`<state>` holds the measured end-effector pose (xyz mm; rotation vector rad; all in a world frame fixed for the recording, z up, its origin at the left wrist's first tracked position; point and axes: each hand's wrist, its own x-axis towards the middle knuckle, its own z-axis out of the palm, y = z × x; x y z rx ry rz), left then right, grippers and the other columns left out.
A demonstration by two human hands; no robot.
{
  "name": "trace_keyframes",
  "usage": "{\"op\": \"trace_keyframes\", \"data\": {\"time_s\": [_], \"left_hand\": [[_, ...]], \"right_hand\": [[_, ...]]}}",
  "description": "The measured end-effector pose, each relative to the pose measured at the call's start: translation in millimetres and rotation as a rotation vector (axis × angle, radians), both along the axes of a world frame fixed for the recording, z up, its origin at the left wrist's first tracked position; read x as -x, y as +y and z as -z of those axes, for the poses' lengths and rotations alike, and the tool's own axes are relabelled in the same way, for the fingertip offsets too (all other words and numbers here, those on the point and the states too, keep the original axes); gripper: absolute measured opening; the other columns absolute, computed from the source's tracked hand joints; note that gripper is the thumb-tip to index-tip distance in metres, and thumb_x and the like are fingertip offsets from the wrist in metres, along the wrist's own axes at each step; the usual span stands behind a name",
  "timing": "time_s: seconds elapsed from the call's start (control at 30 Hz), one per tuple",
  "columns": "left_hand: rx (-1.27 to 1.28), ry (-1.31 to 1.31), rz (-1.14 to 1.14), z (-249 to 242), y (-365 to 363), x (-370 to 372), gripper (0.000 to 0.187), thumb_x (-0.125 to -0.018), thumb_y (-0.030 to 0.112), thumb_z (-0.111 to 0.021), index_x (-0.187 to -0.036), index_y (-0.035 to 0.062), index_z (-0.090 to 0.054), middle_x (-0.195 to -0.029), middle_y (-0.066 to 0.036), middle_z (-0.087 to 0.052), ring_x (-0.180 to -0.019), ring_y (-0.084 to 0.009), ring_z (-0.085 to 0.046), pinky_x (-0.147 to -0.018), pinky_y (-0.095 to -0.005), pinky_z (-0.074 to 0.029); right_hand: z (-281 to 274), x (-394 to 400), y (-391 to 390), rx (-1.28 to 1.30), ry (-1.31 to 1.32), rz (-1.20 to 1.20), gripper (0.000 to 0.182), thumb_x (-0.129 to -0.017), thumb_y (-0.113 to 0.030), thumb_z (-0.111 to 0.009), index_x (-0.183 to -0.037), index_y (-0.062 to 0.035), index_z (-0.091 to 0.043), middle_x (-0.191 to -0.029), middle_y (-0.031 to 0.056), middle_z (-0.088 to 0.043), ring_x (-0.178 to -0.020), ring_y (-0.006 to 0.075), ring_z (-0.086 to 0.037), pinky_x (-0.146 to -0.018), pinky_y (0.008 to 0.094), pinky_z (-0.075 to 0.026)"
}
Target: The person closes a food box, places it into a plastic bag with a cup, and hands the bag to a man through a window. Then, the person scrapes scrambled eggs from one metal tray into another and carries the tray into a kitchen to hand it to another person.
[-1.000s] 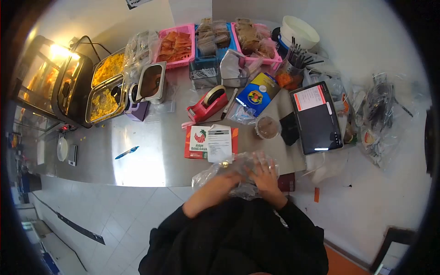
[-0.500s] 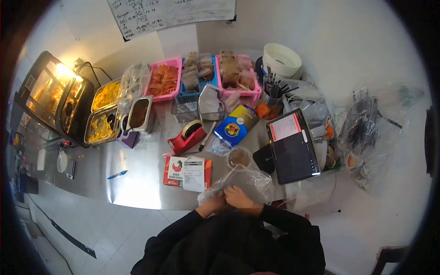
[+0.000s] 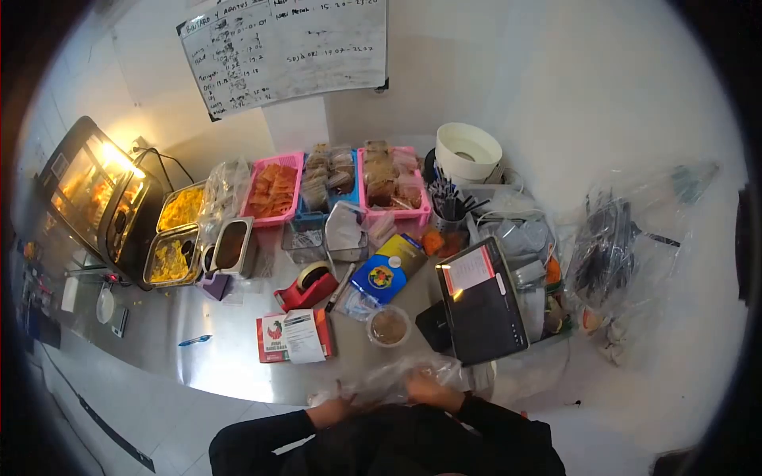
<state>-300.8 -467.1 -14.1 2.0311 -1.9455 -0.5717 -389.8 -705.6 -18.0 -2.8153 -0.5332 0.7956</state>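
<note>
A clear plastic bag stretches between my two hands at the front edge of the steel counter. My left hand grips its left side, fingers closed and partly hidden. On the other side, my right hand is curled round the bag's right part. Just beyond the bag stands a round clear tub with brown contents. To the left lies a red and white box with a paper slip on top. A tablet on a black stand is to the right of the tub.
A red tape dispenser, a marker and a blue and yellow pack lie mid-counter. Behind are pink baskets of packets and a cup of black cutlery. Food trays and a lit warmer stand left.
My hands have moved apart, spreading the bag sideways between them. The bag no longer overlaps the tub. The camera view has tilted up, showing more of the whiteboard.
</note>
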Motion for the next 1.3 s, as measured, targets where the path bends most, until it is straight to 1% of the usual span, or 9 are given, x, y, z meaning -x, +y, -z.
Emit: {"op": "trace_keyframes", "data": {"time_s": [0.17,0.3,0.4,0.63,0.77,0.83,1.07,1.23,1.3], "left_hand": [[-0.749,-0.031,-0.218,-24,-30,-11,0.076,-0.071,0.015,-0.054,-0.126,0.0391,-0.009,-0.131,-0.011,-0.017,-0.111,-0.0377,-0.033,-0.073,-0.0733,-0.020],[-0.646,0.075,-0.368,8,-38,-11,0.084,-0.065,0.011,-0.062,-0.124,0.0433,-0.012,-0.134,-0.012,-0.008,-0.110,-0.0394,-0.034,-0.068,-0.0732,-0.024],[-0.488,0.154,-0.346,40,-39,-19,0.088,-0.062,0.013,-0.066,-0.124,0.0427,-0.012,-0.134,-0.011,-0.005,-0.115,-0.0391,-0.023,-0.069,-0.0722,-0.026],[-0.698,0.201,-0.377,11,-53,-23,0.093,-0.059,0.016,-0.070,-0.124,0.0436,-0.009,-0.135,-0.002,0.011,-0.120,-0.0370,-0.011,-0.072,-0.0708,-0.026],[-0.593,0.210,-0.335,45,-48,-31,0.087,-0.059,0.021,-0.070,-0.125,0.0377,-0.016,-0.135,0.000,0.001,-0.118,-0.0372,-0.020,-0.073,-0.0700,-0.026],[-0.514,0.300,-0.357,116,-36,-41,0.079,-0.061,0.024,-0.069,-0.125,0.0321,-0.023,-0.133,-0.002,-0.012,-0.115,-0.0367,-0.027,-0.072,-0.0698,-0.027],[-0.433,0.244,-0.319,91,-17,-56,0.045,-0.071,0.029,-0.054,-0.112,0.0152,-0.044,-0.107,-0.010,-0.051,-0.099,-0.0297,-0.048,-0.080,-0.0411,-0.039],[-0.350,0.032,-0.141,43,-13,-51,0.041,-0.067,0.023,-0.058,-0.105,0.0106,-0.050,-0.103,-0.012,-0.052,-0.098,-0.0273,-0.048,-0.081,-0.0406,-0.037],[-0.505,0.026,-0.227,18,-19,-44,0.033,-0.071,0.017,-0.054,-0.103,0.0082,-0.053,-0.102,-0.010,-0.054,-0.095,-0.0272,-0.051,-0.074,-0.0438,-0.041]], "right_hand": [[-201,-53,-59,-0.957,-0.141,0.359,0.014,-0.076,-0.011,-0.051,-0.088,-0.0036,-0.056,-0.094,0.0104,-0.055,-0.086,0.0181,-0.054,-0.073,0.0277,-0.043],[-162,-164,-201,-0.737,-1.424,1.105,0.067,-0.061,-0.011,-0.067,-0.116,0.0051,-0.032,-0.109,0.0197,-0.041,-0.096,0.0248,-0.045,-0.081,0.0286,-0.036],[-105,-212,-282,-0.855,-1.096,1.508,0.059,-0.056,-0.020,-0.073,-0.105,0.0019,-0.047,-0.094,0.0184,-0.054,-0.081,0.0266,-0.054,-0.072,0.0297,-0.041],[-196,-170,-227,-0.801,-1.909,1.074,0.021,-0.079,-0.023,-0.052,-0.081,-0.0018,-0.054,-0.077,0.0069,-0.055,-0.065,0.0140,-0.052,-0.060,0.0262,-0.041],[-269,-83,-39,-1.211,-1.452,0.744,0.017,-0.085,-0.015,-0.038,-0.074,-0.0026,-0.038,-0.067,0.0105,-0.049,-0.057,0.0137,-0.044,-0.053,0.0231,-0.037],[-221,-62,12,-1.408,-0.595,0.203,0.005,-0.074,-0.004,-0.043,-0.078,-0.0028,-0.046,-0.077,0.0149,-0.051,-0.069,0.0244,-0.051,-0.063,0.0326,-0.043],[4,-67,56,-0.276,-0.211,0.068,0.027,-0.068,-0.016,-0.056,-0.090,-0.0004,-0.052,-0.076,0.0124,-0.053,-0.076,0.0264,-0.054,-0.065,0.0310,-0.044],[-182,-142,73,-0.477,0.590,0.184,0.028,-0.072,-0.024,-0.057,-0.083,0.0021,-0.057,-0.071,0.0143,-0.058,-0.066,0.0213,-0.059,-0.059,0.0315,-0.046],[-200,-191,67,-0.492,-0.024,0.050,0.019,-0.070,-0.020,-0.057,-0.075,-0.0025,-0.060,-0.064,0.0111,-0.058,-0.060,0.0180,-0.058,-0.055,0.0309,-0.045]]}}
